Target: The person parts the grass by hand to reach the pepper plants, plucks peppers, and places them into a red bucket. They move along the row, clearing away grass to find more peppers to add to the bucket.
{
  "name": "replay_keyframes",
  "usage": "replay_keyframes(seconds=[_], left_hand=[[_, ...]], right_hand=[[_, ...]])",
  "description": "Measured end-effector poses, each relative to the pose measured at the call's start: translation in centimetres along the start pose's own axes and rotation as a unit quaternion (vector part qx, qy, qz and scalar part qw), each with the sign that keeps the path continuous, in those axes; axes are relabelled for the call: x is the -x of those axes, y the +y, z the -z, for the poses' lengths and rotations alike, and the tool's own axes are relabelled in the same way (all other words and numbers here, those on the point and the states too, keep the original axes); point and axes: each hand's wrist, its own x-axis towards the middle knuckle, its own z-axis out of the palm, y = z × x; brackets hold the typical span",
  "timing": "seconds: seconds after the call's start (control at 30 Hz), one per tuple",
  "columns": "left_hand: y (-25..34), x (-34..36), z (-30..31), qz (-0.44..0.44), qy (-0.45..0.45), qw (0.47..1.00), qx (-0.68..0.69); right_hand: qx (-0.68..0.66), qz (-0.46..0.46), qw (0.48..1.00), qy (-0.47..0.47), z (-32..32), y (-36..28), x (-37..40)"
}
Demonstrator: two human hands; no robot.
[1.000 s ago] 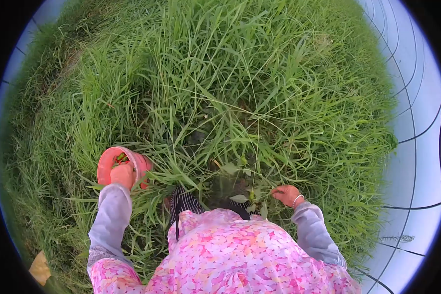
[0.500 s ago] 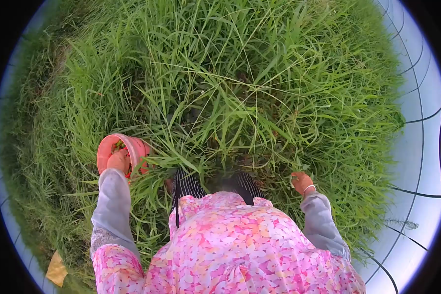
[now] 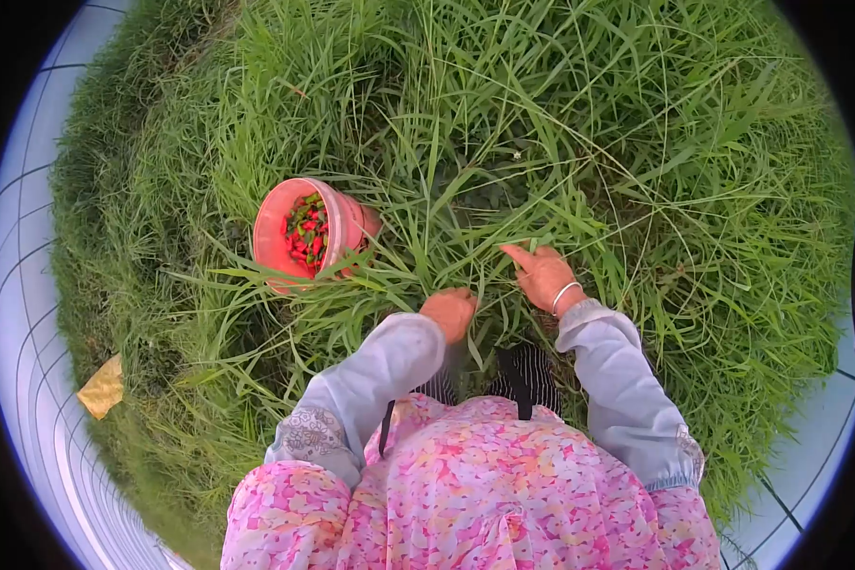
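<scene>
A person's left hand [image 3: 451, 312] curls down into the tall green grass [image 3: 579, 123]; whether it grips anything cannot be told. The right hand [image 3: 540, 273], fingers spread loose, presses blades just beside it. Nearby, the tilted red plastic bucket [image 3: 350, 220] of red and green chillies [image 3: 306, 234] leans on bent stalks and could tip and spill.

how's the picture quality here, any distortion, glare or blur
Head view: strong fisheye, a round frame with black corners, and the grass bends around the edges. Head view: soft, even daylight, no hard shadows or glare. Head view: the red bucket, left hand and right hand look sharp, with no motion blur.
</scene>
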Motion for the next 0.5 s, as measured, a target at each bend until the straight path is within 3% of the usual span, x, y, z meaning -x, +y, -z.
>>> replay_keyframes(seconds=[0.07,0.1,0.2,0.27,0.33,0.43,0.47,0.5], left_hand=[[-0.7,0.7,-0.5,-0.023,0.101,0.995,0.008],[-1.3,0.8,0.9,-0.006,0.044,0.998,0.043],[-3.9,1.4,2.4,0.059,0.089,0.994,-0.024],[-6.4,2.4,2.6,0.078,0.076,0.994,0.015],[-8.1,3.4,3.4,0.096,0.036,0.994,0.033],[-10.2,5.3,3.3,0.058,0.028,0.997,0.043],[-10.9,5.5,2.7,0.056,0.024,0.997,0.045],[-10.9,6.0,3.6,0.007,-0.014,1.000,-0.007]], right_hand=[[0.041,-0.022,0.999,0.003,0.1,0.2,-1.9],[0.076,-0.036,0.996,0.002,0.7,0.0,-2.7],[0.187,-0.071,0.977,0.066,1.5,1.2,-4.1],[0.227,-0.178,0.957,-0.011,2.4,2.4,-4.5],[0.224,-0.223,0.948,0.025,3.0,3.6,-3.4],[0.267,-0.277,0.923,-0.005,3.3,5.3,-1.9],[0.209,-0.321,0.922,-0.054,4.1,4.8,-2.0],[0.241,-0.252,0.934,-0.077,3.9,6.1,-2.2]])
